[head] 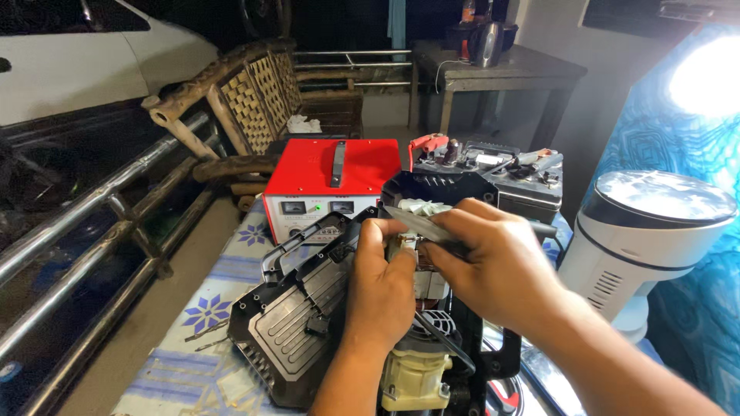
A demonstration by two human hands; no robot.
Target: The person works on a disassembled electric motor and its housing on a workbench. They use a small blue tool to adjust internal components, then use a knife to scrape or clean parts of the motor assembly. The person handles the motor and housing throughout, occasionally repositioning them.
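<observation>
My left hand [381, 289] grips the upper part of an opened power tool motor [420, 296], its fingers curled around the metal core. My right hand [497, 266] holds a thin metal tool with a flat blade [416, 224], the tip pointing left over the top of the motor. The tool's black plastic housing [289, 327] lies open to the left of my left hand. A beige gear end [412, 377] of the motor sticks out below my hands.
A red battery charger box [331, 181] stands behind the work. A car battery [501, 173] with clamps sits to its right. A white round appliance [647, 231] is at the right. A metal railing [92, 223] and wooden chair [247, 100] are at the left.
</observation>
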